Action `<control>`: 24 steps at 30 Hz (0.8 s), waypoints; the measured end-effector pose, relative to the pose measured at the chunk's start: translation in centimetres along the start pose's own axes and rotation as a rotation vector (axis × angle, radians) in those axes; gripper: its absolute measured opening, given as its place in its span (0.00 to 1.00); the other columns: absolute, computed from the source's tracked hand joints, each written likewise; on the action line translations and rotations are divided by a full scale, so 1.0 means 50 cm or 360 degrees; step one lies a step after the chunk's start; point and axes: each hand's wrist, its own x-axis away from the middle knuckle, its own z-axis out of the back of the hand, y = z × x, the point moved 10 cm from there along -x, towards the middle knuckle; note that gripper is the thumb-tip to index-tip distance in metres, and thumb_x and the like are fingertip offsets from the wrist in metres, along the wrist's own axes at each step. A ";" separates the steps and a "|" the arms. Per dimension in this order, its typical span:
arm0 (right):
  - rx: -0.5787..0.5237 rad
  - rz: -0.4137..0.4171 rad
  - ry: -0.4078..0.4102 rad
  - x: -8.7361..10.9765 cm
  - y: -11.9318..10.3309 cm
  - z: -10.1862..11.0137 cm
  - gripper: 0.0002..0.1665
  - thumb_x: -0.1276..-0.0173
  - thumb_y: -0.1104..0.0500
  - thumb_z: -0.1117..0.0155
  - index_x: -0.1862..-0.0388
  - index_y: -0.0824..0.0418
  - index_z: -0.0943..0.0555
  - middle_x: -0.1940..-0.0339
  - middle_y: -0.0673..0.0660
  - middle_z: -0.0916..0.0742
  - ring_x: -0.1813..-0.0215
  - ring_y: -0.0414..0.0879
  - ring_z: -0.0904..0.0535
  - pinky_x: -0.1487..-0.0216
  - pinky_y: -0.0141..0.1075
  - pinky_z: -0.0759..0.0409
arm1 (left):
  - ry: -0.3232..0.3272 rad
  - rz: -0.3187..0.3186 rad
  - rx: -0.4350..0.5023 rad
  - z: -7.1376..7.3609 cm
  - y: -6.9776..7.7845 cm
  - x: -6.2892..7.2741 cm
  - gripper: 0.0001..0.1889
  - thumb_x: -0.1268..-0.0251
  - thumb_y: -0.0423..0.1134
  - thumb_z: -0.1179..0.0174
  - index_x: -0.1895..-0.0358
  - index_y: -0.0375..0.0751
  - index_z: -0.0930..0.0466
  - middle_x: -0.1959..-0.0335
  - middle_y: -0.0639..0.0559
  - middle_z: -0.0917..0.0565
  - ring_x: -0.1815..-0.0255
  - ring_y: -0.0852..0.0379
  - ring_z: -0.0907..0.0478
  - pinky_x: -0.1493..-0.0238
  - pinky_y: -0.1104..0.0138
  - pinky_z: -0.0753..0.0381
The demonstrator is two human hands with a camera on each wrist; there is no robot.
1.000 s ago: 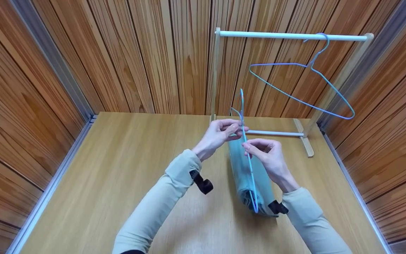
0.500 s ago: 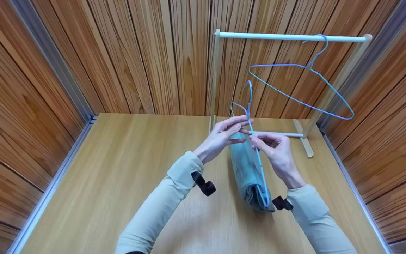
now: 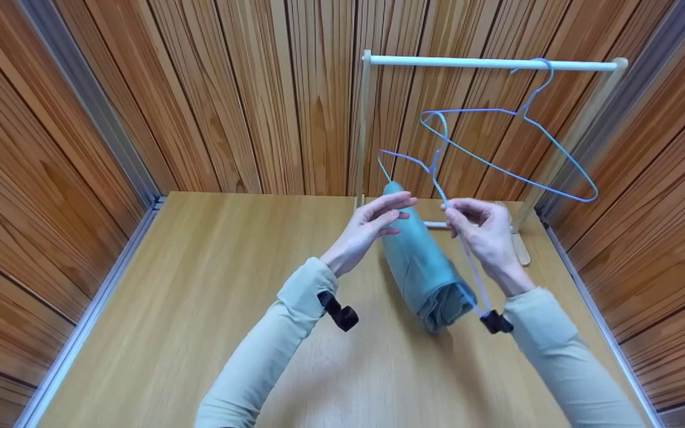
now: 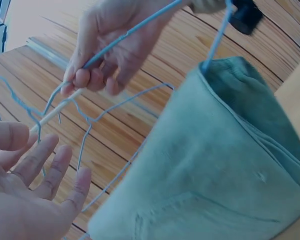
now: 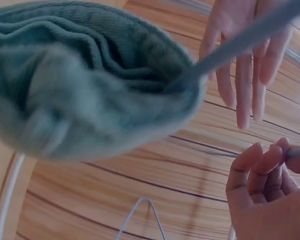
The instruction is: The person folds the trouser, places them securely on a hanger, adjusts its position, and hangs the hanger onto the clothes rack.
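Note:
My right hand [image 3: 485, 235] pinches one arm of a blue wire hanger [image 3: 439, 189] between thumb and fingertips. Its hook points up, near the lower bar of the hanger behind it in the head view. Folded teal trousers [image 3: 417, 252] hang over the hanger's bottom wire, their layered end facing me. A stitched pocket outline shows on the trousers [image 4: 190, 165] in the left wrist view. My left hand [image 3: 372, 229] is beside their far upper end, fingers extended and holding nothing. In the left wrist view, the left hand [image 4: 35, 185] has its fingers spread apart from the wire.
A small clothes rack with a white top bar [image 3: 467, 62] stands at the back right. Another blue wire hanger [image 3: 497, 166] hangs on its right part. The wooden table [image 3: 229, 285] is bounded by wood-panelled walls [image 3: 295, 119].
My right hand has raised the hanger and trousers up and to the right, turning them. My left hand, earlier at the hanger's wire, has come away from it.

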 end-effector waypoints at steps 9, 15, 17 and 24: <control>0.0475 -0.0014 -0.0017 -0.051 -0.037 0.028 0.10 0.26 0.64 0.41 0.55 0.71 0.17 0.77 0.40 0.19 0.79 0.33 0.27 0.77 0.25 0.26 | 0.0075 0.0022 -0.0046 0.040 -0.019 0.015 0.23 0.19 0.34 0.56 0.26 0.33 0.39 0.28 0.40 0.26 0.26 0.35 0.33 0.30 0.56 0.27; 0.0907 0.0176 0.0146 -0.092 -0.069 0.050 0.12 0.25 0.65 0.44 0.55 0.69 0.14 0.73 0.46 0.18 0.73 0.34 0.28 0.73 0.24 0.32 | 0.0105 0.0042 -0.0043 0.053 -0.030 0.023 0.22 0.20 0.34 0.54 0.27 0.38 0.35 0.28 0.42 0.25 0.29 0.46 0.27 0.32 0.59 0.25; 0.0989 0.0186 0.0202 -0.108 -0.070 0.060 0.13 0.25 0.64 0.44 0.55 0.68 0.14 0.70 0.55 0.15 0.74 0.36 0.28 0.73 0.26 0.32 | 0.0107 0.0046 -0.0037 0.056 -0.033 0.026 0.23 0.20 0.35 0.53 0.27 0.39 0.35 0.28 0.42 0.26 0.31 0.49 0.26 0.32 0.58 0.25; 0.0876 0.0274 0.0216 -0.106 -0.156 0.039 0.16 0.25 0.63 0.47 0.58 0.72 0.15 0.71 0.58 0.13 0.76 0.29 0.31 0.72 0.25 0.36 | 0.0083 -0.0002 -0.0074 0.066 -0.026 0.036 0.24 0.19 0.40 0.53 0.25 0.41 0.37 0.27 0.42 0.27 0.30 0.48 0.27 0.29 0.55 0.27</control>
